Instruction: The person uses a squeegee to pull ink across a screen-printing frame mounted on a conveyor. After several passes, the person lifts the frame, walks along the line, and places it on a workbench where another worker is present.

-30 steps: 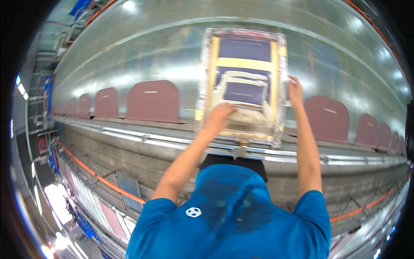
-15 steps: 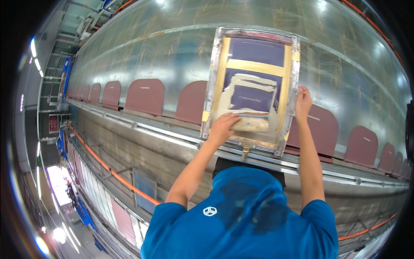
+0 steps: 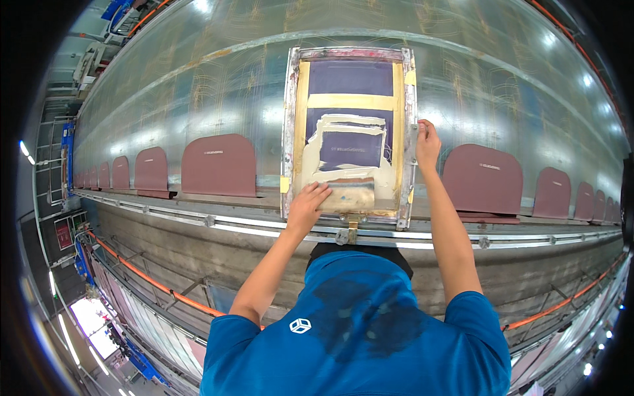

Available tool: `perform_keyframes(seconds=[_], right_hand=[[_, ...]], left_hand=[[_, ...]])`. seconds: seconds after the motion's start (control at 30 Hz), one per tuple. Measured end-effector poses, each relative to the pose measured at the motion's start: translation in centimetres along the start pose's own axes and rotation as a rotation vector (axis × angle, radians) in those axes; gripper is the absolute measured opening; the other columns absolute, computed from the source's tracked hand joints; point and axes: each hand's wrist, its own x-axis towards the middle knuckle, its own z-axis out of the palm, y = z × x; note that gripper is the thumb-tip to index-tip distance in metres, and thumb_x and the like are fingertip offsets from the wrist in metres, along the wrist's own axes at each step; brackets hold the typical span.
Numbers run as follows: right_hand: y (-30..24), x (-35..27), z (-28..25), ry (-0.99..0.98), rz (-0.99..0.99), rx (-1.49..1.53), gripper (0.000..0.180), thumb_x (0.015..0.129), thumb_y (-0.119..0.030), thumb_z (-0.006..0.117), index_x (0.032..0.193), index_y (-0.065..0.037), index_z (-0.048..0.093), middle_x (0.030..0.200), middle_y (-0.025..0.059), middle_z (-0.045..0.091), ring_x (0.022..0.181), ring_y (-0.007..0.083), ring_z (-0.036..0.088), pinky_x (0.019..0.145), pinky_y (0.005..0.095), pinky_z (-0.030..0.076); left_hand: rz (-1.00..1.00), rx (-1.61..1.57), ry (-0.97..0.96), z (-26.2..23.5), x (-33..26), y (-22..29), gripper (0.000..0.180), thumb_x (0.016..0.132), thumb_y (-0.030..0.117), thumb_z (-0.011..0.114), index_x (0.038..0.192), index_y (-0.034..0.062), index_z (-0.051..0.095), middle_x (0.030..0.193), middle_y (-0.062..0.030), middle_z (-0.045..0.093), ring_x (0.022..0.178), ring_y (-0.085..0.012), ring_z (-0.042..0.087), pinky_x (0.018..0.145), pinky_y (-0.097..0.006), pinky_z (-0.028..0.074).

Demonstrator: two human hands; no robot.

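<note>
A rectangular screen-printing frame point(image 3: 289, 132) with worn, paint-smeared edges lies on the long table. Its dark purple mesh point(image 3: 350, 78) is bordered and crossed by yellow tape point(image 3: 350, 101). Cream-coloured ink point(image 3: 314, 150) is smeared over the lower half of the mesh. Near the frame's close end rests a wide pale squeegee point(image 3: 350, 195). My left hand point(image 3: 308, 206) has its fingers curled on the squeegee's left end. At the frame's right edge, my right hand point(image 3: 428, 140) is closed with fingertips on the rail; the grip is partly hidden.
Maroon panels with rounded tops, such as one on the left point(image 3: 218, 165) and one on the right point(image 3: 482, 178), lie in a row along the greenish table point(image 3: 251, 86). A metal rail point(image 3: 264, 229) runs along the near edge, meeting a brass-coloured bracket point(image 3: 352, 231) on the frame.
My view has shifted and turned, so the frame and both hands appear further left and straighter. Both hands keep their places on the squeegee and the frame's edge.
</note>
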Motion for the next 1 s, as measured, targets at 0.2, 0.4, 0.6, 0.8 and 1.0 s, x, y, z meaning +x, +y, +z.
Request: perform_keyframes(seconds=[0.2,0.4,0.6,0.8,1.0], right_hand=[[-0.4,-0.1,-0.9,-0.106,0.007,-0.110,0.028,0.100,-0.031,0.055,0.115,-0.010,0.068,0.083,0.0154,0.066,0.075,0.0293,0.064,0.073,0.0421,0.049],[-11.7,-3.4,-0.9,-0.476,-0.485,-0.441,0.043,0.092,-0.037,0.066,0.119,-0.004,0.067,0.126,0.0168,0.061,0.115,0.0333,0.057,0.096,0.0435,0.047],[-6.4,-4.6,4.8,-0.559,-0.512,-0.350,0.049,0.075,-0.008,0.074,0.122,-0.001,0.063,0.126,0.0161,0.060,0.117,0.0348,0.055,0.098,0.0428,0.048],[-5.4,-12.8,2.4,-0.565,-0.395,-0.302,0.058,0.067,0.007,0.071,0.124,-0.001,0.062,0.128,0.0152,0.060,0.118,0.0346,0.054,0.103,0.0415,0.046],[-5.0,-6.2,5.1,-0.519,-0.410,-0.237,0.052,0.072,0.004,0.070,0.123,-0.001,0.062,0.128,0.0148,0.061,0.118,0.0365,0.056,0.103,0.0425,0.046]], left_hand=[[0.095,0.059,0.031,0.1,-0.2,-0.9,0.058,0.067,-0.005,0.067,0.123,0.0116,0.067,0.130,-0.0050,0.065,0.124,-0.0310,0.057,0.107,-0.044,0.046],[-0.045,-0.123,-0.040,-4.0,10.4,-5.5,0.048,0.073,-0.004,0.066,0.118,0.0121,0.070,0.119,-0.0093,0.070,0.111,-0.0308,0.064,0.096,-0.040,0.052],[-0.030,-0.126,-0.060,-2.6,16.8,-6.3,0.047,0.070,-0.004,0.067,0.114,0.0115,0.072,0.115,-0.0091,0.071,0.106,-0.0297,0.066,0.092,-0.039,0.053],[0.083,0.000,0.006,-0.2,8.9,-5.3,0.051,0.066,-0.006,0.068,0.112,0.0139,0.073,0.116,-0.0051,0.071,0.110,-0.0275,0.065,0.097,-0.038,0.052],[-0.004,-0.073,-0.057,-1.9,15.5,-7.3,0.048,0.068,-0.004,0.068,0.113,0.0120,0.073,0.118,-0.0074,0.070,0.110,-0.0279,0.065,0.096,-0.038,0.052]])
